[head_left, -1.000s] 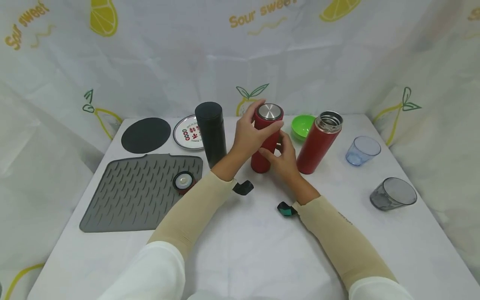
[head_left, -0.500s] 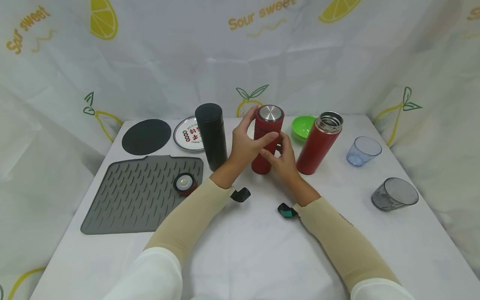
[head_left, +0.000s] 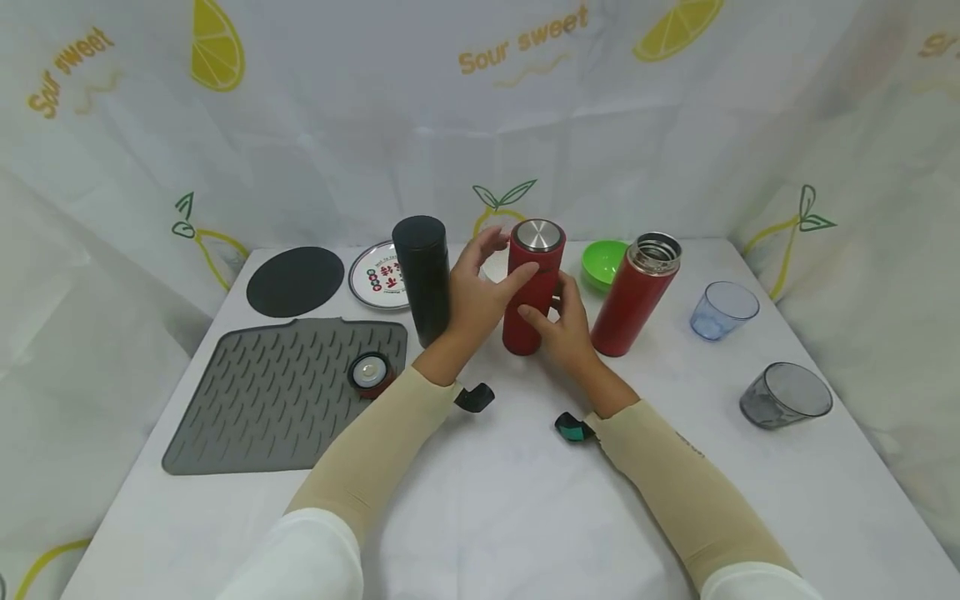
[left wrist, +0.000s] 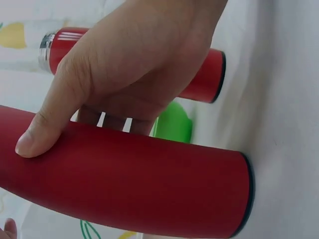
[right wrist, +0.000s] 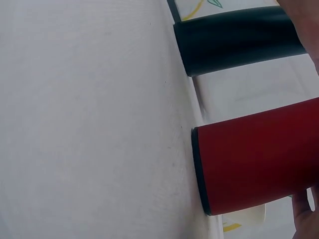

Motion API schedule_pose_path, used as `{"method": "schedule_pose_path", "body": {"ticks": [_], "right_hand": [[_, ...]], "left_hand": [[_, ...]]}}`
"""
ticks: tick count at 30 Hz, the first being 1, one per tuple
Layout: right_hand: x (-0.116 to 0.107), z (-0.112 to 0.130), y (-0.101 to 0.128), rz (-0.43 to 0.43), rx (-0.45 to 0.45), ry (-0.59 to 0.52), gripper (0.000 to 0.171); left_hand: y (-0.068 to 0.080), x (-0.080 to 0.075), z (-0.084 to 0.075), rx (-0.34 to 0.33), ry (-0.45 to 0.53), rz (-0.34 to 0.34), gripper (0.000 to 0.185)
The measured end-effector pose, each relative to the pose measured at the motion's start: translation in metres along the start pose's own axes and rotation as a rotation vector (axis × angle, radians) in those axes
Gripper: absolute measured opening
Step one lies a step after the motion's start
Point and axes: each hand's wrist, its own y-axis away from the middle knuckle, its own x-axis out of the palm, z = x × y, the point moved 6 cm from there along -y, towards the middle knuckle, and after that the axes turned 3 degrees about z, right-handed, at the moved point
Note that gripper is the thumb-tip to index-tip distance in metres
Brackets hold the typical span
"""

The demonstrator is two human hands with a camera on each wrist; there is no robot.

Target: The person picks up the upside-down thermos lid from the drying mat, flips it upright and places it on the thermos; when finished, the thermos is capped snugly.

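Note:
A red bottle [head_left: 534,292] with a steel-topped lid stands upright at the middle of the white table [head_left: 487,500]. My left hand [head_left: 480,292] grips its upper body from the left. The thumb lies across the front, and the left wrist view shows it pressed on the red bottle [left wrist: 149,184]. My right hand [head_left: 564,327] holds the lower body from the right. In the right wrist view the red bottle's [right wrist: 259,159] base sits flat on the cloth.
A black bottle [head_left: 422,279] stands just left, and an open red bottle [head_left: 637,292] just right, with a green bowl [head_left: 603,262] behind. Far left lie a plate [head_left: 378,275], a round black mat [head_left: 295,281] and a grey drying mat [head_left: 285,392] bearing a lid [head_left: 369,372]. A blue cup [head_left: 723,310] and a grey cup [head_left: 785,394] sit right.
My left hand has slid down from the lid to the bottle's upper body. The bottle and my right hand have stayed in place.

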Motion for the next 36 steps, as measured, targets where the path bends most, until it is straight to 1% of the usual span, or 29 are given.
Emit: {"method": "schedule_pose_path", "body": {"ticks": [3, 5, 7, 10, 14, 17, 19, 21, 22, 25, 27, 29, 31, 36], "right_hand": [[0.001, -0.001, 0.001, 0.0, 0.005, -0.003, 0.065], [0.001, 0.0, 0.001, 0.0, 0.008, -0.009, 0.065], [0.001, -0.001, 0.002, 0.001, 0.011, -0.011, 0.066], [0.001, -0.001, 0.001, 0.009, 0.002, -0.019, 0.067], [0.001, -0.002, 0.0, 0.005, -0.033, -0.025, 0.066], [0.001, -0.019, -0.003, -0.013, -0.043, -0.027, 0.066], [0.002, -0.031, -0.004, -0.015, -0.034, -0.027, 0.068], [0.004, -0.042, -0.007, -0.012, -0.024, -0.038, 0.07], [0.004, -0.042, -0.007, -0.011, -0.02, -0.038, 0.07], [0.004, -0.043, -0.007, -0.014, -0.012, -0.03, 0.071], [0.004, -0.043, -0.006, -0.021, -0.008, -0.021, 0.072], [0.003, -0.043, -0.005, -0.027, -0.01, -0.008, 0.072], [0.003, -0.041, -0.005, -0.026, -0.014, -0.005, 0.072], [0.002, -0.04, -0.003, -0.008, 0.006, 0.013, 0.072]], "left_hand": [[0.004, -0.004, -0.004, 0.051, -0.029, -0.003, 0.055], [0.006, -0.002, -0.006, 0.052, -0.028, 0.028, 0.055], [0.006, 0.001, -0.007, 0.035, -0.025, 0.063, 0.059], [0.002, 0.008, -0.007, -0.022, 0.006, 0.104, 0.067], [-0.009, 0.02, -0.003, -0.12, 0.075, 0.149, 0.076], [-0.016, 0.029, -0.001, -0.188, 0.116, 0.183, 0.079], [-0.018, 0.031, 0.0, -0.212, 0.106, 0.19, 0.079], [-0.019, 0.027, 0.0, -0.208, 0.064, 0.174, 0.079], [-0.019, 0.024, -0.001, -0.198, 0.035, 0.157, 0.079], [-0.015, 0.014, -0.004, -0.139, -0.037, 0.086, 0.078], [-0.011, 0.008, -0.006, -0.101, -0.054, 0.049, 0.076], [-0.008, 0.004, -0.008, -0.073, -0.053, 0.037, 0.073], [-0.005, 0.002, -0.008, -0.061, -0.045, 0.054, 0.07], [-0.004, 0.005, -0.006, -0.063, 0.021, 0.156, 0.067]]}}
